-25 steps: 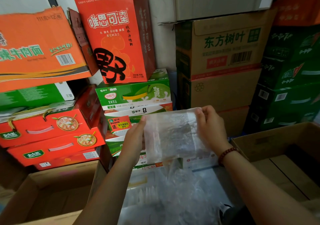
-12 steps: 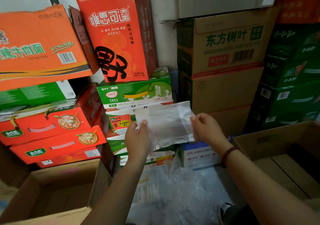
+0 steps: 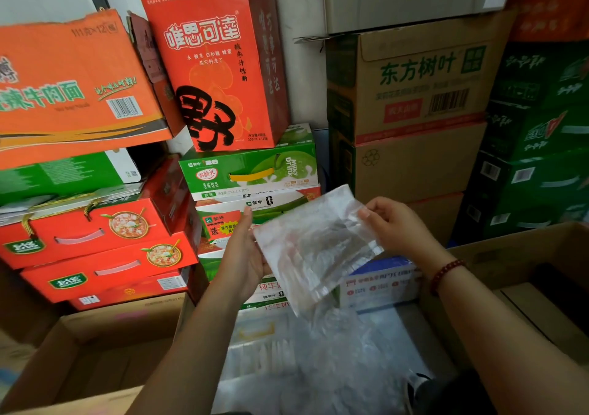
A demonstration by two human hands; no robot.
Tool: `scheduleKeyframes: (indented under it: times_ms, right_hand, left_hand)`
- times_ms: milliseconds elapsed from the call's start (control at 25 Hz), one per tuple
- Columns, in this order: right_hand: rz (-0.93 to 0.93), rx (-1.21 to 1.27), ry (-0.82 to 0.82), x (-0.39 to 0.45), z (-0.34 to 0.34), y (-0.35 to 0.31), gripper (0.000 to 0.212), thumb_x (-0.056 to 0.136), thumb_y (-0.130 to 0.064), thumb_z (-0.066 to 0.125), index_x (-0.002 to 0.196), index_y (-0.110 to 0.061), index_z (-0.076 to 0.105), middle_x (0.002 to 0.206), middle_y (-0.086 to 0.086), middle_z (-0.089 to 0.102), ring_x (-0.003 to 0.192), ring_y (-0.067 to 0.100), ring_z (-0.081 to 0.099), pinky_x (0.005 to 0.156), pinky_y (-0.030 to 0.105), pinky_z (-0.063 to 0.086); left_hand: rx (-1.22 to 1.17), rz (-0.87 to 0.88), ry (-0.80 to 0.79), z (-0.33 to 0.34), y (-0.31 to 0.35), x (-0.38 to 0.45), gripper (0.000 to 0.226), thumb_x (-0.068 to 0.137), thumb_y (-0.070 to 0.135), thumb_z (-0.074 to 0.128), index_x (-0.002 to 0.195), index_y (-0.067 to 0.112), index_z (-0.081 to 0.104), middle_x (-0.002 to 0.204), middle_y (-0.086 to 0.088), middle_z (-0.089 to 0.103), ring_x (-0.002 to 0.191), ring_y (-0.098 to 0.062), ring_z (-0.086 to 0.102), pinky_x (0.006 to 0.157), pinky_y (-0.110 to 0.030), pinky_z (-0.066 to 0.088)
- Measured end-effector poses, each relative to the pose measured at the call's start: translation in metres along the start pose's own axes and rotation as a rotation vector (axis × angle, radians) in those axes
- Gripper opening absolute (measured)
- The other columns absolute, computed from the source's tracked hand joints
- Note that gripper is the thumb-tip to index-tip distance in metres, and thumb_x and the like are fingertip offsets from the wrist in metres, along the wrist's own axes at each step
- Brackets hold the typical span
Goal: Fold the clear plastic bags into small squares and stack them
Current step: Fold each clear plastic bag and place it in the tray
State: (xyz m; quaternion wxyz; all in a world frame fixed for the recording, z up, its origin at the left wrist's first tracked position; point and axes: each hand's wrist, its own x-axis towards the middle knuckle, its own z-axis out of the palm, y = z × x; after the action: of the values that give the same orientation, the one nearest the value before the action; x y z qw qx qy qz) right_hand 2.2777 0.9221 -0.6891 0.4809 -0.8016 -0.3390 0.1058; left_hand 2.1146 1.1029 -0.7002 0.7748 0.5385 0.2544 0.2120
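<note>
Head view shows the clear plastic bag [image 3: 314, 248] held up mid-fold between my hands: left hand [image 3: 247, 255] supports its left edge, right hand [image 3: 393, 223] pinches the top right corner. Next I judge another fold is needed. Loose plastic [image 3: 318, 357] below is blurred; any stack is indistinct.

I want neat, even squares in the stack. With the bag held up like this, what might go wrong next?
1. The clear plastic bag is folded in the air, tilted, with no flat support, so its layers may slip askew.
2. The right hand only pinches its upper edge; it may slide loose.
3. Loose clear plastic sheets lie beneath; a dropped bag would be hard to tell apart.
</note>
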Motion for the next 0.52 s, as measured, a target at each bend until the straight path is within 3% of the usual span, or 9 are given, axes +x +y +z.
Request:
scheduleKeyframes:
  times_ms: [160,240,320,400,520]
  right_hand:
    - [-0.01,-0.013,-0.207,-0.003,-0.004,0.0,0.018,0.094,-0.029,0.055,0.084,-0.017,0.064,0.07,-0.004,0.065,0.058,0.007,0.059,0.054,0.02,0.046]
    - [0.002,0.012,-0.276,-0.003,-0.004,0.002,0.019,0.093,-0.03,0.057,0.081,-0.017,0.065,0.07,0.001,0.066,0.062,0.014,0.06,0.061,0.028,0.05]
    - [0.031,0.07,-0.334,-0.003,-0.003,0.004,0.023,0.091,-0.033,0.059,0.081,-0.015,0.067,0.074,0.01,0.067,0.068,0.024,0.059,0.068,0.039,0.05]
    - [0.053,0.174,-0.33,-0.004,-0.001,0.004,0.033,0.087,-0.041,0.06,0.078,-0.009,0.066,0.074,0.013,0.064,0.069,0.027,0.057,0.07,0.041,0.048]
    - [0.218,0.56,-0.285,-0.002,0.005,0.003,0.058,0.083,-0.053,0.054,0.101,0.001,0.065,0.084,0.015,0.064,0.075,0.028,0.062,0.075,0.039,0.05]
  left_hand:
    - [0.224,-0.136,-0.279,-0.011,-0.006,-0.005,0.044,0.081,0.045,0.052,0.095,0.012,0.077,0.102,-0.013,0.072,0.09,-0.023,0.07,0.081,-0.036,0.052]
    - [0.305,-0.175,-0.344,-0.004,-0.011,-0.008,0.031,0.078,0.036,0.059,0.088,0.014,0.078,0.097,-0.01,0.073,0.087,-0.021,0.07,0.08,-0.033,0.054]
    - [0.395,-0.19,-0.376,0.001,-0.014,-0.009,0.025,0.073,0.031,0.065,0.081,0.01,0.076,0.086,-0.011,0.074,0.075,-0.02,0.071,0.074,-0.032,0.055]
    - [0.469,-0.175,-0.378,0.005,-0.015,-0.008,0.027,0.072,0.028,0.069,0.083,0.004,0.072,0.082,-0.012,0.073,0.071,-0.021,0.069,0.074,-0.033,0.054]
    - [0.455,-0.126,-0.266,0.013,-0.017,-0.005,0.021,0.085,0.019,0.064,0.09,-0.002,0.068,0.082,-0.016,0.072,0.071,-0.024,0.068,0.076,-0.037,0.056]
